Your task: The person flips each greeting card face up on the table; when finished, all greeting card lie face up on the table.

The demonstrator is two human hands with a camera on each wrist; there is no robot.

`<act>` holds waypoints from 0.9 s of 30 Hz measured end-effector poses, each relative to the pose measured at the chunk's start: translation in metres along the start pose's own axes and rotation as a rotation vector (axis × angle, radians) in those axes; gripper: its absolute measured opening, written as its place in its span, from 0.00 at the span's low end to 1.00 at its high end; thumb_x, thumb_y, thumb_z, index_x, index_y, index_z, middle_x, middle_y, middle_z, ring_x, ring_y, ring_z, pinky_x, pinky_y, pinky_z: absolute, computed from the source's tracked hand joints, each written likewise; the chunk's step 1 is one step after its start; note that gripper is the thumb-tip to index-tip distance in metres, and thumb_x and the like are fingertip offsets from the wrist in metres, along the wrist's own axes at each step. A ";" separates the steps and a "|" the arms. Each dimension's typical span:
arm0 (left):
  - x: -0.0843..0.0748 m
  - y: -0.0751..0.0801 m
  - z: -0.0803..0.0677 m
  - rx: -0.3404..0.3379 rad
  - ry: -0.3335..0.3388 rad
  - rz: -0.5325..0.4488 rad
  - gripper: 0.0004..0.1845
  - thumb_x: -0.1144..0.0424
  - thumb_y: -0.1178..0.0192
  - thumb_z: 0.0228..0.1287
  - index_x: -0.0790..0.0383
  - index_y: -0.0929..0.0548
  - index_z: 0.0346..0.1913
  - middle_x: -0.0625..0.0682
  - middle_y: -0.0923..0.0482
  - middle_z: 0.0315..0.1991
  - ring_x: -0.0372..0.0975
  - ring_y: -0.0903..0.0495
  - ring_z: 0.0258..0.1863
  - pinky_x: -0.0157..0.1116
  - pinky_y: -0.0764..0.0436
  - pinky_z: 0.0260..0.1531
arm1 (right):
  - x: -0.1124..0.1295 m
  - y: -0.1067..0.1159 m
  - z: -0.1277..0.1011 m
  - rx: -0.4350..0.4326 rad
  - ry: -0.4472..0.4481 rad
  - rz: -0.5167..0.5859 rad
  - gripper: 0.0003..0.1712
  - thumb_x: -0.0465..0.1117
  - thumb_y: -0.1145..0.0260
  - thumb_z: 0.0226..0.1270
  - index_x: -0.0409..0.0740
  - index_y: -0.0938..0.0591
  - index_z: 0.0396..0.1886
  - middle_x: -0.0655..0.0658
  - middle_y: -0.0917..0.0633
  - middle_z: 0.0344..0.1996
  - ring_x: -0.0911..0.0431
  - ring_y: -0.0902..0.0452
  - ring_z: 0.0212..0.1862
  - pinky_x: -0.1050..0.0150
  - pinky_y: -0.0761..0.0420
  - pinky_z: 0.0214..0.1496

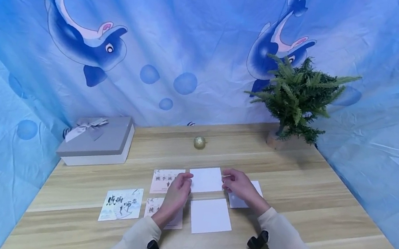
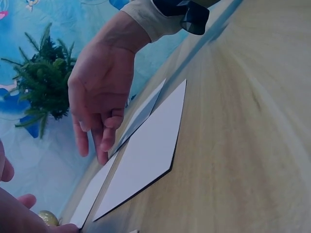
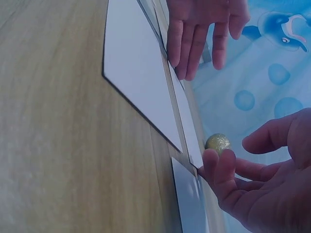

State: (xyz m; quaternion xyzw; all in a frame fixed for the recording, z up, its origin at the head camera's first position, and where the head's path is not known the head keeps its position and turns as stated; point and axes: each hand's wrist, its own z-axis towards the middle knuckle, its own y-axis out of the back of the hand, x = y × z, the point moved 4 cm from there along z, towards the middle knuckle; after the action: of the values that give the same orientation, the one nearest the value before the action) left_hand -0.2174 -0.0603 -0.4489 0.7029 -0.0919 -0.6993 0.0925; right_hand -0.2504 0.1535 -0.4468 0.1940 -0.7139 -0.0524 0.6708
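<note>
A blank white card (image 1: pixel 207 179) lies on the table between both hands. My left hand (image 1: pixel 179 190) is at its left side, over part of two printed cards, the back one (image 1: pixel 160 182) and the front one (image 1: pixel 173 222). In the right wrist view, the left hand's fingers (image 3: pixel 194 46) are straight and hold nothing. By the blank card's right edge is my right hand (image 1: pixel 238 184), its fingers loosely bent, fingertips at the card's corner and thumb apart. The right hand partly covers another blank card (image 1: pixel 244 200). A third blank card (image 1: pixel 211 217) lies nearer me.
Farther left lies a printed card (image 1: pixel 121 205) with dark brush lettering. A grey-lidded gift box (image 1: pixel 98 141) with a bow stands at the back left. Behind the cards sits a gold glitter ball (image 1: pixel 199 142), and a small artificial tree (image 1: pixel 297 99) stands back right.
</note>
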 end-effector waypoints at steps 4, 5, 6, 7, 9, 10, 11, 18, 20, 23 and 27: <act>-0.001 0.001 -0.002 -0.035 -0.026 -0.026 0.17 0.64 0.53 0.72 0.66 0.26 0.59 0.63 0.22 0.42 0.46 0.24 0.35 0.35 0.22 0.35 | 0.001 0.002 -0.002 -0.018 0.012 -0.015 0.19 0.30 0.43 0.69 0.28 0.25 0.58 0.35 0.16 0.41 0.50 0.19 0.37 0.61 0.18 0.38; -0.001 0.002 -0.002 -0.044 -0.033 -0.040 0.17 0.65 0.53 0.72 0.67 0.26 0.59 0.63 0.22 0.45 0.48 0.23 0.39 0.37 0.21 0.39 | 0.001 0.003 -0.002 -0.029 0.018 -0.023 0.19 0.30 0.43 0.68 0.28 0.24 0.57 0.36 0.16 0.40 0.49 0.20 0.36 0.61 0.18 0.37; -0.001 0.002 -0.002 -0.055 -0.041 -0.048 0.17 0.65 0.52 0.72 0.67 0.27 0.59 0.63 0.22 0.48 0.49 0.22 0.43 0.39 0.20 0.43 | 0.002 0.004 -0.002 -0.043 0.021 -0.025 0.19 0.31 0.42 0.68 0.29 0.23 0.57 0.37 0.16 0.39 0.49 0.20 0.36 0.61 0.18 0.37; -0.002 0.003 -0.002 -0.064 -0.049 -0.062 0.17 0.66 0.52 0.72 0.68 0.27 0.59 0.64 0.22 0.50 0.50 0.22 0.46 0.42 0.19 0.46 | 0.002 0.005 -0.002 -0.058 0.024 -0.030 0.18 0.31 0.41 0.68 0.30 0.22 0.56 0.38 0.16 0.37 0.48 0.20 0.36 0.61 0.19 0.36; -0.003 0.003 -0.002 -0.075 -0.054 -0.091 0.17 0.67 0.52 0.71 0.70 0.27 0.59 0.65 0.23 0.53 0.53 0.23 0.50 0.45 0.20 0.52 | 0.002 0.007 -0.003 -0.084 0.035 -0.044 0.17 0.33 0.40 0.68 0.30 0.21 0.54 0.39 0.17 0.35 0.48 0.21 0.35 0.61 0.20 0.35; -0.003 0.003 -0.002 -0.076 -0.057 -0.110 0.17 0.68 0.52 0.71 0.71 0.27 0.59 0.66 0.24 0.54 0.54 0.23 0.51 0.47 0.20 0.53 | 0.002 0.007 -0.004 -0.092 0.039 -0.046 0.16 0.33 0.40 0.68 0.30 0.21 0.53 0.40 0.17 0.34 0.48 0.21 0.35 0.61 0.20 0.35; -0.003 0.003 -0.003 -0.077 -0.055 -0.122 0.17 0.68 0.52 0.71 0.71 0.28 0.59 0.66 0.24 0.55 0.55 0.23 0.52 0.48 0.21 0.54 | 0.002 0.008 -0.004 -0.100 0.037 -0.043 0.16 0.33 0.39 0.67 0.31 0.21 0.52 0.40 0.17 0.34 0.48 0.21 0.36 0.61 0.19 0.35; -0.004 0.003 -0.004 -0.079 -0.056 -0.189 0.18 0.70 0.52 0.69 0.73 0.29 0.59 0.67 0.25 0.57 0.54 0.24 0.57 0.45 0.21 0.58 | 0.002 0.009 -0.006 -0.163 0.034 -0.022 0.14 0.30 0.39 0.67 0.32 0.18 0.50 0.39 0.16 0.39 0.53 0.20 0.39 0.62 0.16 0.39; -0.007 0.004 -0.004 -0.082 -0.072 -0.226 0.16 0.72 0.53 0.69 0.74 0.29 0.58 0.68 0.25 0.56 0.55 0.24 0.57 0.42 0.21 0.58 | 0.004 0.010 -0.006 -0.188 0.045 -0.025 0.13 0.30 0.38 0.66 0.33 0.17 0.49 0.39 0.15 0.40 0.53 0.20 0.38 0.63 0.17 0.39; -0.012 0.005 -0.005 -0.091 -0.110 -0.287 0.15 0.75 0.56 0.69 0.75 0.29 0.56 0.68 0.25 0.53 0.55 0.23 0.57 0.37 0.21 0.58 | 0.005 0.012 -0.007 -0.214 0.060 -0.010 0.12 0.29 0.37 0.65 0.33 0.17 0.47 0.39 0.15 0.40 0.53 0.19 0.37 0.66 0.19 0.38; -0.016 0.008 -0.005 -0.115 -0.149 -0.355 0.15 0.78 0.57 0.68 0.77 0.28 0.54 0.68 0.25 0.51 0.55 0.23 0.56 0.33 0.21 0.56 | 0.007 0.012 -0.007 -0.235 0.080 0.021 0.10 0.29 0.36 0.63 0.34 0.16 0.44 0.41 0.15 0.35 0.55 0.19 0.34 0.65 0.20 0.36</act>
State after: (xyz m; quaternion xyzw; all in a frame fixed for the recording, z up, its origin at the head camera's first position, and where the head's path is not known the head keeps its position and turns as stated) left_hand -0.2122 -0.0636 -0.4314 0.6480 0.0670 -0.7587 0.0006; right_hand -0.2463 0.1631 -0.4358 0.1087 -0.6777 -0.1208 0.7172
